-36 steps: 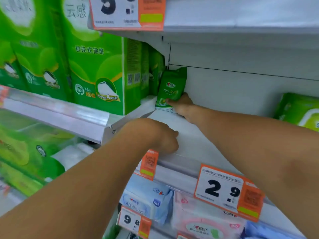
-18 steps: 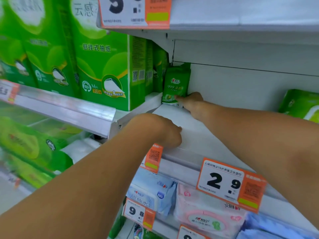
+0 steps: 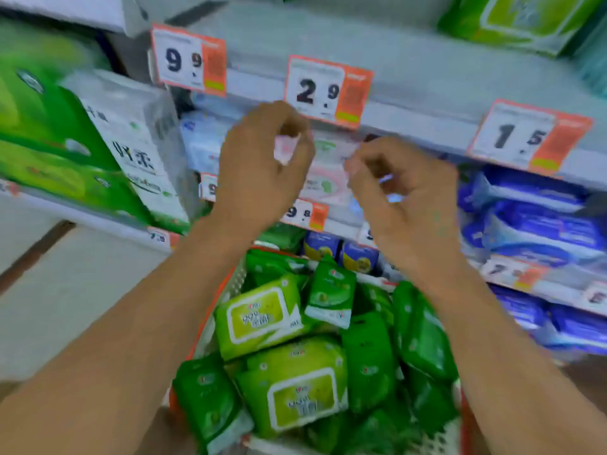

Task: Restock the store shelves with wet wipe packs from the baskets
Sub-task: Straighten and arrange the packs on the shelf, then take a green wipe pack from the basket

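An orange basket (image 3: 230, 284) below me is heaped with green wet wipe packs, among them a large pale-green pack (image 3: 259, 318), a second large one (image 3: 295, 392) and a small dark-green pack (image 3: 331, 290). My left hand (image 3: 259, 165) and my right hand (image 3: 404, 195) hover in the air above the basket, in front of the shelf edge. Both hold nothing, with fingers loosely curled and apart. The image is motion-blurred.
The shelf rail (image 3: 410, 116) carries price tags 9.9 (image 3: 189, 59), 2.9 (image 3: 328, 91) and 1.5 (image 3: 528, 137). Pink packs (image 3: 325, 178) sit behind my hands, blue packs (image 3: 538, 221) to the right, green tissue cartons (image 3: 65, 152) to the left. Pale floor (image 3: 65, 307) lies lower left.
My right hand let go of the small green pack at the shelf back. Both hands pulled back off the shelf, and my view dropped down to the basket.
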A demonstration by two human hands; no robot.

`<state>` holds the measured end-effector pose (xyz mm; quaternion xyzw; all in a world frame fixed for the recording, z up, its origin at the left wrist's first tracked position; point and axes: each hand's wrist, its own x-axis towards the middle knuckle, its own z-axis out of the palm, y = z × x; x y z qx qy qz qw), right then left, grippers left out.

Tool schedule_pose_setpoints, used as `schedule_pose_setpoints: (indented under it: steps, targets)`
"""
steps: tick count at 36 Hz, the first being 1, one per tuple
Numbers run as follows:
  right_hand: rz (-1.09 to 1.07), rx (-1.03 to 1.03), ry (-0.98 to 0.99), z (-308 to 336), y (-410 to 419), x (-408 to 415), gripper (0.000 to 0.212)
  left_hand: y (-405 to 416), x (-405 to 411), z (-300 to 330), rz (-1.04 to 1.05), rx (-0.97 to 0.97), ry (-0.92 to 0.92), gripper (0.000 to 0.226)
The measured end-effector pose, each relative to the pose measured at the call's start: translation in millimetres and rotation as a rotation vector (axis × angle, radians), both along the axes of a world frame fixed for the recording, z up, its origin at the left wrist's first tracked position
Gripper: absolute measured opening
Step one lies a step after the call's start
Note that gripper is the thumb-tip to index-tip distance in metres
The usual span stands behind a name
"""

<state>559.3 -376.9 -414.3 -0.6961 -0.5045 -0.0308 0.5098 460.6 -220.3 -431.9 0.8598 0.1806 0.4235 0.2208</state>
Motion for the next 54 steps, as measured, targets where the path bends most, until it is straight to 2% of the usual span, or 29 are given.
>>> schedule_pose_setpoints:
  steps: [1, 3, 5, 6, 10, 12, 14, 16, 18, 20, 23, 25, 27, 29, 31, 32, 34, 35, 36, 37, 39, 40, 42, 45, 46, 48, 50, 52, 54]
  targets:
    - [-0.055, -0.158, 0.003, -37.2, -19.8, 0.4, 0.013, -24.3, -9.5, -33.0, -0.044, -0.114, 0.094, 0.019]
    - [-0.191, -0.565, -0.028, -107.7, -64.0, 15.0, 0.041, -73.6, -24.7, -99.0, -0.112, -0.254, 0.473, 0.038]
    - [-0.324, -0.877, 0.019, -151.2, -94.9, 30.6, 0.067, -99.3, -32.3, -142.5, -0.138, -0.184, 0.874, 0.067]
    - [-0.390, -0.969, 0.087, -164.4, -107.7, 33.4, 0.073, -108.9, -34.9, -155.0, -0.139, -0.140, 0.996, 0.078]
    - [-0.513, -1.162, 0.349, -198.4, -130.0, 41.4, 0.116, -118.7, -46.0, -173.5, -0.127, -0.143, 1.191, 0.099]
    - [-0.545, -1.166, 0.402, -209.0, -136.1, 49.1, 0.126, -114.1, -50.3, -178.3, -0.138, -0.131, 1.263, 0.100]
    - [-0.553, -1.160, 0.461, -213.6, -139.7, 53.4, 0.127, -111.4, -49.6, -178.1, -0.135, -0.134, 1.239, 0.092]
    - [-0.549, -1.132, 0.587, -212.7, -139.7, 53.3, 0.117, -111.5, -44.8, -177.4, -0.111, -0.196, 1.172, 0.081]
    - [-0.548, -0.985, 0.788, -204.8, -138.4, 50.8, 0.088, -112.7, -40.0, -177.0, -0.096, -0.284, 1.135, 0.070]
    - [-0.512, -0.848, 0.884, -190.4, -139.1, 43.3, 0.049, -116.5, -36.9, -173.3, -0.088, -0.299, 1.107, 0.058]
    - [-0.402, -0.696, 0.876, -161.3, -132.4, 26.8, 0.028, -122.3, -29.3, -163.9, 0.030, -0.207, 0.989, 0.046]
    - [-0.274, -0.515, 0.981, -147.0, -124.0, 13.4, 0.029, -130.0, -22.0, -150.1, 0.058, -0.351, 0.821, 0.053]
    - [-0.066, -0.367, 1.121, -137.2, -114.4, -3.1, 0.039, -140.5, -12.4, -130.9, -0.009, -0.850, 0.625, 0.048]
    - [0.145, -0.387, 1.144, -131.2, -106.4, -13.9, 0.043, -146.4, -5.8, -121.8, -0.138, -1.355, 0.491, 0.042]
    - [0.278, -0.497, 1.157, -127.6, -107.5, -10.6, 0.038, -145.4, -6.7, -127.4, -0.206, -1.524, 0.406, 0.037]
    - [0.270, -0.528, 1.176, -127.1, -108.9, -3.1, 0.030, -142.9, -10.0, -130.7, -0.195, -1.546, 0.365, 0.042]
    - [-0.077, -0.550, 0.996, -134.5, -115.4, 20.3, 0.014, -135.6, -16.3, -134.5, -0.077, -1.562, 0.291, 0.060]
    - [-0.306, -0.601, 0.812, -145.5, -119.7, 36.0, 0.017, -130.7, -19.2, -138.2, -0.007, -1.558, 0.279, 0.068]
    - [-0.461, -0.694, 0.664, -159.1, -122.9, 48.8, 0.033, -128.2, -21.3, -139.1, 0.019, -1.562, 0.276, 0.075]
    - [-0.509, -0.827, 0.584, -168.9, -124.7, 53.7, 0.052, -125.3, -23.0, -142.7, 0.025, -1.573, 0.280, 0.078]
    - [-0.406, -1.016, 0.626, -203.2, -127.0, 61.1, 0.085, -123.0, -24.7, -146.0, 0.020, -1.587, 0.291, 0.066]
    - [-0.364, -1.041, 0.675, -216.3, -126.1, 60.7, 0.090, -122.1, -25.1, -148.8, 0.028, -1.589, 0.287, 0.054]
    - [-0.368, -1.025, 0.697, -224.2, -126.1, 56.6, 0.079, -123.1, -25.3, -149.4, 0.064, -1.608, 0.270, 0.045]
    - [-0.467, -0.914, 0.616, -203.4, -123.7, 55.8, 0.028, -122.4, -26.2, -156.8, 0.102, -1.622, 0.281, 0.052]
    - [-0.510, -0.822, 0.646, -196.9, -123.0, 59.5, 0.019, -123.1, -26.0, -157.1, 0.101, -1.609, 0.290, 0.056]
    - [-0.432, -0.507, 0.938, -175.4, -118.5, 58.8, 0.013, -123.4, -26.2, -158.8, 0.101, -1.596, 0.310, 0.056]
    - [-0.178, -0.274, 1.259, -151.9, -111.0, 48.7, 0.016, -126.4, -23.8, -154.7, 0.065, -1.657, 0.287, 0.042]
    - [-0.020, -0.227, 1.345, -137.8, -102.7, 36.0, 0.025, -130.7, -19.7, -149.5, 0.003, -1.758, 0.233, 0.025]
    - [-0.010, -0.247, 1.240, -139.8, -95.8, 24.1, 0.026, -134.3, -17.1, -143.6, -0.101, -1.845, 0.190, 0.033]
